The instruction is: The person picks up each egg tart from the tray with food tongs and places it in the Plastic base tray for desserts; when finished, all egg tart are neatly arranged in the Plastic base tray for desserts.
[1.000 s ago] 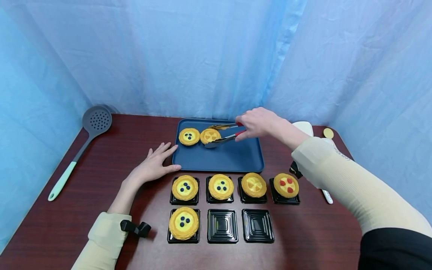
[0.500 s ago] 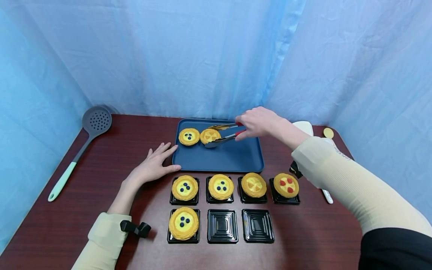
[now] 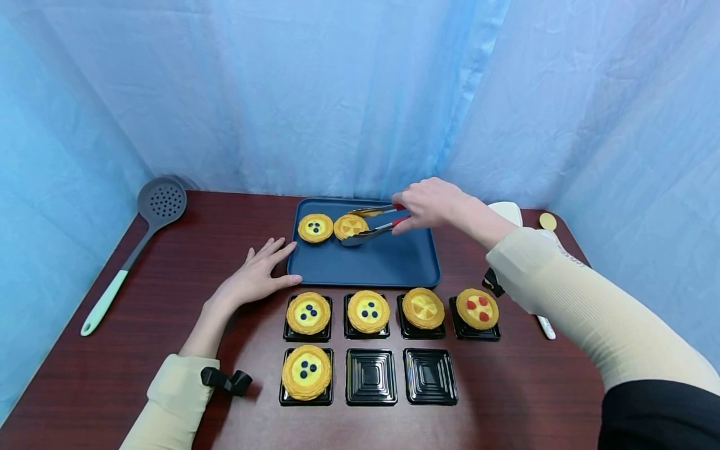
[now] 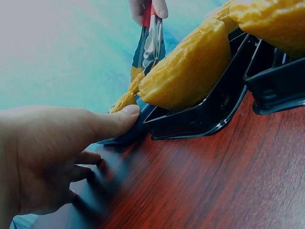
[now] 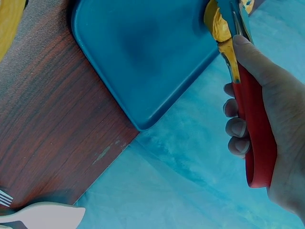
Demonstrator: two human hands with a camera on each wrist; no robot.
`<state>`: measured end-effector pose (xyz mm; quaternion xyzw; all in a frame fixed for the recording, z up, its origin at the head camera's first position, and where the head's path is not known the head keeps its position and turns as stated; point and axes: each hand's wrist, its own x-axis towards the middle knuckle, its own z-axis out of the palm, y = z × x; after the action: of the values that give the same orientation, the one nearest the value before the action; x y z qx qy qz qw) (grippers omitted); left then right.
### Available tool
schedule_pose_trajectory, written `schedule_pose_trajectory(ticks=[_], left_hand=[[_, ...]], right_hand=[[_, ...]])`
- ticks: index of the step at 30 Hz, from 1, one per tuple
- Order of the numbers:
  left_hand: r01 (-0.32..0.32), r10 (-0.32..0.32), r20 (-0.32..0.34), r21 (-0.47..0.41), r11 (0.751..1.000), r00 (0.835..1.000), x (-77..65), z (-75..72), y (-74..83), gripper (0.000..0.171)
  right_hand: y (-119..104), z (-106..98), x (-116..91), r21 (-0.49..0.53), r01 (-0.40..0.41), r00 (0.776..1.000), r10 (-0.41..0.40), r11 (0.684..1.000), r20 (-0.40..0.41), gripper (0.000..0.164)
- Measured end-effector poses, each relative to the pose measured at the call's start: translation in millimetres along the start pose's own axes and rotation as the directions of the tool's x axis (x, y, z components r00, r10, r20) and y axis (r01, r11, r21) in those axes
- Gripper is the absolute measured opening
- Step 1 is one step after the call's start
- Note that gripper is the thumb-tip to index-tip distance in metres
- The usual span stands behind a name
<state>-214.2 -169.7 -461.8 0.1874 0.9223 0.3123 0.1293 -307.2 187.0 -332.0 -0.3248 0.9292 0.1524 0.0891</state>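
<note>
My right hand [image 3: 430,203] grips red-handled metal tongs [image 5: 255,129] over the blue tray [image 3: 388,259]. The tongs' tips stand on either side of an egg tart with yellow fruit wedges [image 3: 350,227], which sits on the tray. Left of it on the tray lies a blueberry-topped tart [image 3: 315,228], touching it. My left hand [image 3: 255,275] has its fingers spread at the tray's left edge, thumb and fingertip against the rim. In the left wrist view, the left thumb [image 4: 112,124] lies beside the tray corner, and the other fingers are partly hidden below it.
Before the tray, black square containers hold blueberry tarts [image 3: 308,314], a wedge-topped tart [image 3: 423,308] and a raspberry tart [image 3: 477,309]. Two bare containers [image 3: 370,376] stand in the front row. A skimmer [image 3: 161,200] lies far left. A white spatula [image 5: 47,214] and fork [image 5: 5,198] lie right.
</note>
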Motion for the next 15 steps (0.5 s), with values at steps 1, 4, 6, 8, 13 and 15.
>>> schedule_pose_trajectory(ticks=[1,4,6,8,13,15], left_hand=[[0.000,0.000,0.000,0.000,1.000,1.000,0.1,0.1,-0.1,0.083],[0.002,-0.002,0.001,-0.002,1.000,1.000,0.7,0.5,-0.5,0.083],[0.004,-0.004,0.002,-0.001,1.000,1.000,1.0,0.5,-0.9,0.083],[0.005,-0.005,0.002,0.000,1.000,1.000,1.3,0.5,-1.3,0.083],[0.006,-0.006,0.002,0.003,1.000,1.000,1.9,0.6,-2.4,0.084],[0.008,-0.008,0.001,0.002,1.000,1.000,2.2,0.7,-2.6,0.084]], right_hand=[[0.2,-0.1,-0.2,0.002,0.000,1.000,0.000,1.000,0.001,0.057],[1.1,-0.4,-1.4,0.009,0.002,1.000,-0.002,1.000,0.003,0.057],[2.0,-0.9,-3.2,0.014,0.003,1.000,-0.003,1.000,0.001,0.056],[3.0,-2.2,-6.3,0.014,0.003,1.000,-0.003,1.000,-0.003,0.056],[4.9,-8.9,-20.1,-0.009,0.021,0.999,-0.021,1.000,-0.029,0.056],[4.2,-12.9,-29.3,-0.012,0.040,0.998,-0.041,0.999,-0.048,0.055]])
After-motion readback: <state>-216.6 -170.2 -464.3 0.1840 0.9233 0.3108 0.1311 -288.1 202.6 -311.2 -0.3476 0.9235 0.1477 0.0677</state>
